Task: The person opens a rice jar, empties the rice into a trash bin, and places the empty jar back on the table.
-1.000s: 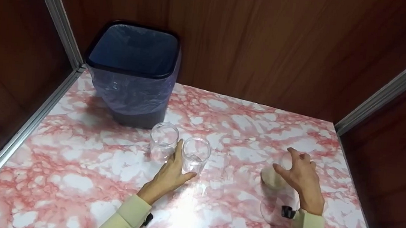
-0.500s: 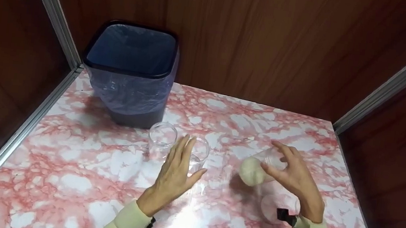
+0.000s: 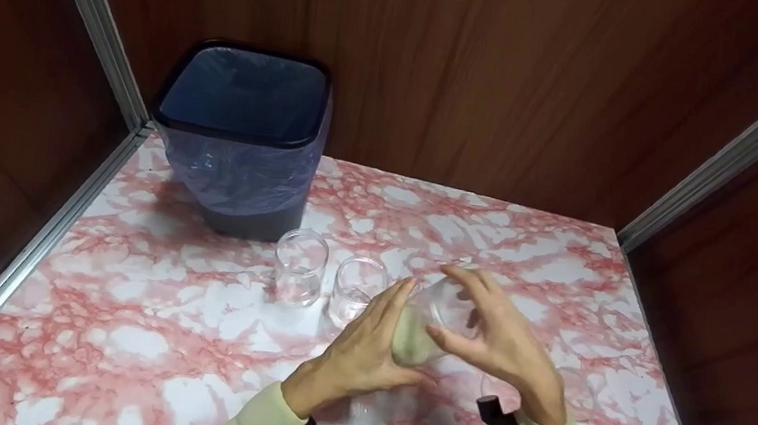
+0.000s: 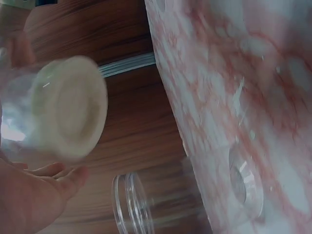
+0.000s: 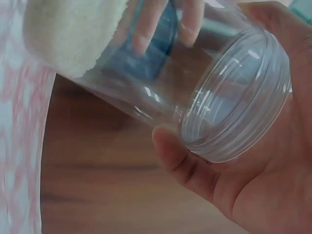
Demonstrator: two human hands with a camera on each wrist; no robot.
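Observation:
My right hand (image 3: 503, 338) grips a clear jar (image 3: 460, 309) by its ridged end, thumb on one side and fingers on the other. The jar is tilted, with a pale grainy mass (image 5: 73, 34) packed at its far end. My left hand (image 3: 364, 352) spreads its straight fingers and thumb around that filled end; whether they touch it, I cannot tell. In the left wrist view the pale round base (image 4: 73, 107) faces the camera above the left palm. Two clear jars, one left (image 3: 300, 268) and one right (image 3: 358, 291), stand upright beyond the left hand.
A dark bin (image 3: 248, 220) with a purple-tinted liner stands at the back left, near the jars. Wooden panels (image 3: 450, 72) wall the red-and-white marbled surface (image 3: 92, 323) at the back and sides. A faint clear round outline lies by the right wrist.
My right hand has carried the jar leftward and turned its filled end toward the left hand. The left hand has left the standing jars and moved right, to that end.

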